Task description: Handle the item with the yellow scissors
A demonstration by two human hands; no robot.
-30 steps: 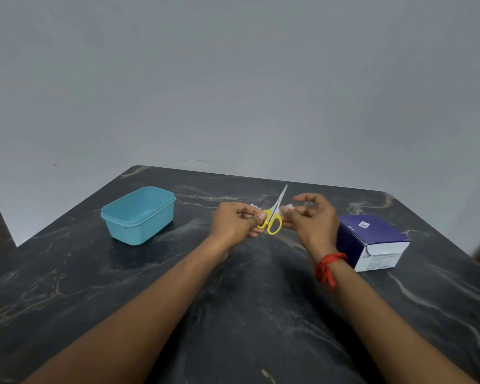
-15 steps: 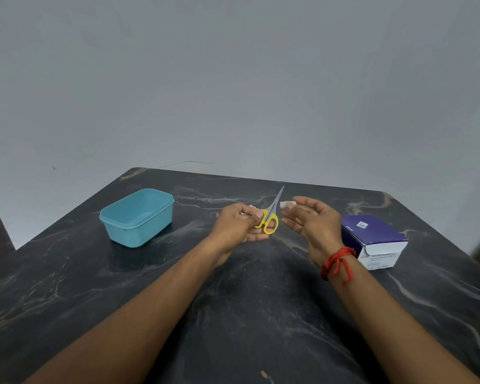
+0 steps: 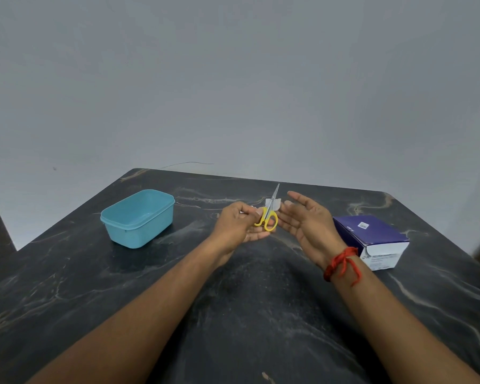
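My left hand [image 3: 240, 224] grips small scissors [image 3: 269, 213] by their yellow handles, blades shut and pointing up and away. A small white piece [image 3: 273, 202] shows just behind the blades; I cannot tell what holds it. My right hand [image 3: 305, 217] is held beside the scissors, palm turned up and inward, fingers relaxed and holding nothing. A red thread is tied round the right wrist. Both hands hover above the middle of a dark marble table [image 3: 247, 314].
A lidless light-blue plastic tub [image 3: 137, 217] stands at the left of the table. A purple and white carton [image 3: 374, 239] lies at the right, close to my right wrist. A plain grey wall rises behind the table's far edge.
My right hand has let go near the scissors, opened its fingers and drawn slightly right. The left hand keeps the scissors in about the same place.
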